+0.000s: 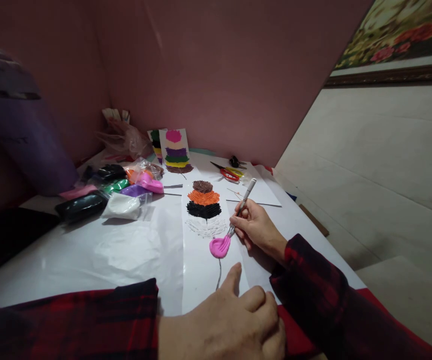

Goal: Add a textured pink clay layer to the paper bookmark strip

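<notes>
"Pink, rounded, clay-like patch [219, 247]: how many, and where?"

"One, on the long white paper strip [197, 280] on the white-covered desk [144, 265], below four others, coloured brown [203, 186], orange [203, 198], black [203, 210] and white [206, 228]."

"And the two hands?"

"The right hand [255, 225] is closed around one silver metal fork [249, 191], tines touching the pink patch. The left hand [234, 325] is half curled, one digit stretched near the patch; its palm is hidden, so I cannot tell whether it holds anything"
</notes>
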A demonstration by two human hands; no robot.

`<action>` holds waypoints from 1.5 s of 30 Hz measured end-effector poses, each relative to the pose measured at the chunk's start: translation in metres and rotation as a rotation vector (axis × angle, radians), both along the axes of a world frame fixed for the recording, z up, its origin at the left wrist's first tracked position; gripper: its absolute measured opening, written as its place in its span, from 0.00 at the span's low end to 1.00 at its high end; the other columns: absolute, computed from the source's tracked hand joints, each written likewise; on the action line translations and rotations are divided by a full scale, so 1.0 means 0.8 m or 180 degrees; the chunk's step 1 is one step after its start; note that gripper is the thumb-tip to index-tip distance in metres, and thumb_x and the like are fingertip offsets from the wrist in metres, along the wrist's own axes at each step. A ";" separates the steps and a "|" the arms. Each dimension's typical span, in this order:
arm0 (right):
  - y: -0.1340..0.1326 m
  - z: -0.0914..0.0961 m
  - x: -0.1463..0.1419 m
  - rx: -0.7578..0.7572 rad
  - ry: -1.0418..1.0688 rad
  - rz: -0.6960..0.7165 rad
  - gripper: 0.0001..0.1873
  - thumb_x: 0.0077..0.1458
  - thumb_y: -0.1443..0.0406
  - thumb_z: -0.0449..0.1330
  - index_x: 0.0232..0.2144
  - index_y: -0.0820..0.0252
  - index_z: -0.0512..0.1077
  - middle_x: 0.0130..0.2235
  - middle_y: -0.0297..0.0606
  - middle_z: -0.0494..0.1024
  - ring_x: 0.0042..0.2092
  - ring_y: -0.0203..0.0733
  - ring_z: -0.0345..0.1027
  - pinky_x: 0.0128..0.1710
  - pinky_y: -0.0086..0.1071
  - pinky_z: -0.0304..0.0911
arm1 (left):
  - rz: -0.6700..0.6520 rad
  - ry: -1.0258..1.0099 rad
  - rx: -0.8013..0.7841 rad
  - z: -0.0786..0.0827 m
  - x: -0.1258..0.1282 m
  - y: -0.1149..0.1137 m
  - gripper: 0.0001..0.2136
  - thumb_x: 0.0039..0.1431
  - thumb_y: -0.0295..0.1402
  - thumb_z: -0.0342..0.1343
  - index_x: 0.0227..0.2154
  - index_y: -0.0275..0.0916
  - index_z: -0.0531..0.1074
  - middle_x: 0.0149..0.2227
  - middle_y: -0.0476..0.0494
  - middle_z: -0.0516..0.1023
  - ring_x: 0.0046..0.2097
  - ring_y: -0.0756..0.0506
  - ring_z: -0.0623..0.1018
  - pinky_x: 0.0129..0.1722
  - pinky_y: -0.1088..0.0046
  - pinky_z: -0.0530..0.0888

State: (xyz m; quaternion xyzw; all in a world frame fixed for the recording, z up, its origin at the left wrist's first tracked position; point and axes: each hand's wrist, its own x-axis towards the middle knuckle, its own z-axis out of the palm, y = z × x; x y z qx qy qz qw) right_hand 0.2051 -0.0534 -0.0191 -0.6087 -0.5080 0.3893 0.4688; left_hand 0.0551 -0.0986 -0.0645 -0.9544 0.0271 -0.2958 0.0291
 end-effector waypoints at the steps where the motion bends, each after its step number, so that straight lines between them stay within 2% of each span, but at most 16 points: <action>1: 0.000 0.000 0.000 0.0004 0.0003 -0.0002 0.12 0.49 0.66 0.56 0.33 0.55 0.55 0.12 0.18 0.64 0.08 0.29 0.51 0.05 0.19 0.44 | -0.0006 -0.0004 0.0004 0.000 0.000 0.000 0.09 0.65 0.28 0.45 0.34 0.37 0.70 0.34 0.44 0.73 0.34 0.46 0.69 0.50 0.50 0.66; 10: 0.001 -0.005 0.004 0.0119 0.0063 -0.0097 0.13 0.49 0.64 0.58 0.34 0.55 0.55 0.13 0.17 0.64 0.08 0.29 0.52 0.05 0.19 0.45 | -0.0004 0.0049 -0.0052 0.000 0.001 -0.001 0.08 0.64 0.28 0.47 0.32 0.37 0.70 0.31 0.46 0.70 0.32 0.47 0.68 0.50 0.52 0.66; 16: 0.001 -0.008 0.007 0.0489 0.0475 -0.0345 0.17 0.50 0.60 0.61 0.36 0.55 0.55 0.15 0.18 0.66 0.10 0.30 0.55 0.06 0.20 0.51 | -0.0022 0.0041 -0.0112 -0.001 0.001 0.001 0.09 0.64 0.28 0.46 0.32 0.38 0.70 0.32 0.46 0.72 0.32 0.47 0.68 0.50 0.53 0.66; 21: -0.002 -0.001 0.001 0.0885 0.0574 -0.0427 0.16 0.47 0.60 0.66 0.33 0.58 0.62 0.16 0.23 0.69 0.13 0.29 0.60 0.11 0.22 0.59 | 0.0095 0.0048 -0.0276 -0.002 0.004 -0.001 0.10 0.65 0.29 0.45 0.33 0.37 0.71 0.33 0.45 0.72 0.34 0.47 0.69 0.50 0.53 0.66; 25: -0.012 0.006 -0.013 0.0745 0.0532 -0.0241 0.14 0.47 0.59 0.67 0.28 0.60 0.66 0.18 0.31 0.74 0.15 0.32 0.65 0.14 0.24 0.62 | 0.0157 0.0041 -0.0363 -0.003 0.007 -0.004 0.12 0.66 0.31 0.44 0.33 0.36 0.71 0.32 0.45 0.72 0.33 0.47 0.69 0.50 0.52 0.67; 27: -0.017 0.008 -0.020 0.0691 0.0564 -0.0188 0.15 0.46 0.59 0.67 0.28 0.60 0.66 0.17 0.30 0.73 0.15 0.32 0.64 0.13 0.25 0.62 | 0.0115 0.0029 -0.0361 -0.003 0.006 -0.004 0.11 0.66 0.32 0.44 0.32 0.37 0.71 0.31 0.47 0.72 0.32 0.47 0.69 0.50 0.52 0.67; 32: -0.024 0.006 -0.025 0.0646 0.0456 -0.0084 0.14 0.45 0.60 0.67 0.25 0.59 0.65 0.14 0.25 0.67 0.13 0.29 0.57 0.11 0.23 0.52 | 0.0033 0.0003 -0.0321 0.000 0.002 -0.002 0.11 0.65 0.29 0.45 0.30 0.37 0.70 0.31 0.47 0.73 0.32 0.48 0.69 0.50 0.52 0.67; 37: -0.026 0.004 -0.019 0.0483 0.0296 0.0053 0.12 0.47 0.61 0.65 0.26 0.59 0.65 0.15 0.27 0.69 0.16 0.32 0.61 0.15 0.25 0.56 | 0.0017 -0.0016 -0.0300 0.000 0.004 -0.002 0.10 0.65 0.29 0.46 0.30 0.37 0.71 0.31 0.47 0.73 0.32 0.48 0.69 0.50 0.52 0.67; 45: -0.025 0.003 -0.021 0.0425 0.0082 0.0172 0.10 0.48 0.62 0.63 0.25 0.59 0.65 0.17 0.28 0.69 0.18 0.31 0.61 0.16 0.24 0.54 | 0.0026 -0.0037 -0.0293 0.000 0.005 -0.003 0.13 0.66 0.28 0.43 0.29 0.37 0.69 0.29 0.48 0.71 0.32 0.48 0.69 0.49 0.51 0.67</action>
